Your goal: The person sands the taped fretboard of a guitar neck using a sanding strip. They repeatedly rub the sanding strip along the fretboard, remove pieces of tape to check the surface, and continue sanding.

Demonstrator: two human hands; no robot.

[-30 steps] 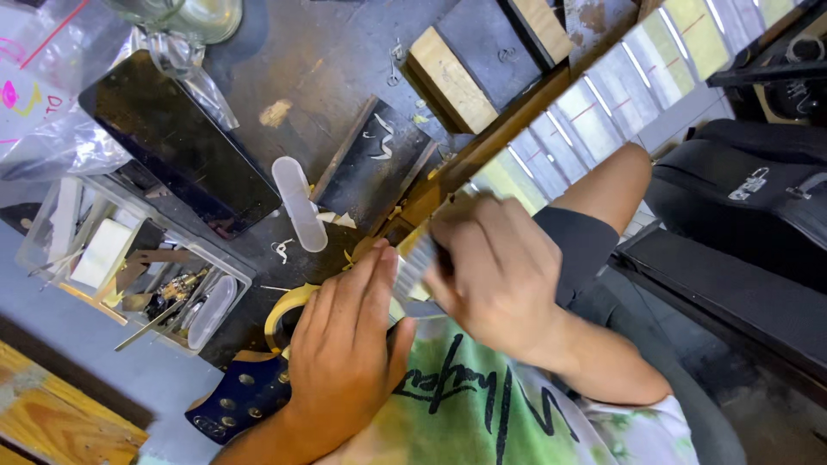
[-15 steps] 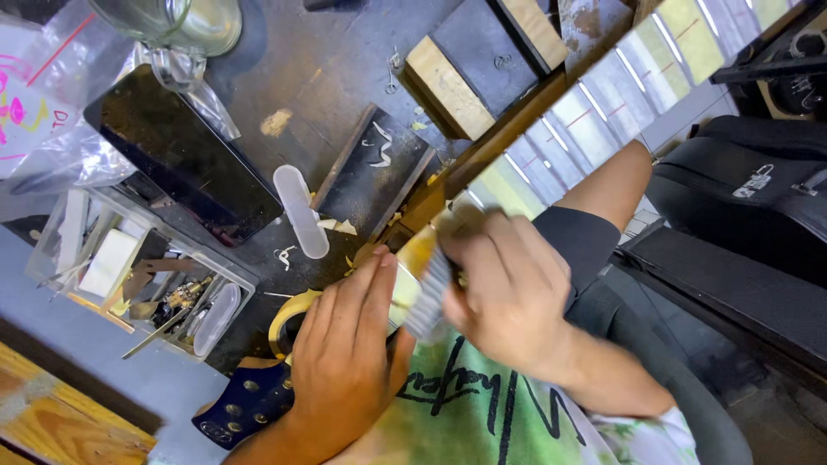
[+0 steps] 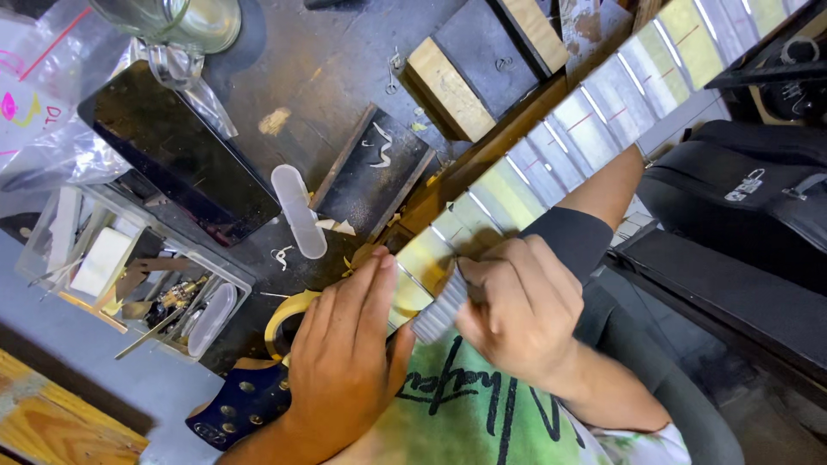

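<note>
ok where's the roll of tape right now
In the head view the yellowish tape roll lies on the dark bench, lower left of centre, partly under the left hand, just below the white oval stick.

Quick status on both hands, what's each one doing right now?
Left hand: open, fingers flat on the guitar neck near the dark blue headstock, gripping nothing.
Right hand: closed around a grey ridged file, held against the taped fretboard.

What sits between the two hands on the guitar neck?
In the head view, a grey ridged file held by the right hand crosses the taped fretboard beside the left hand.
</note>
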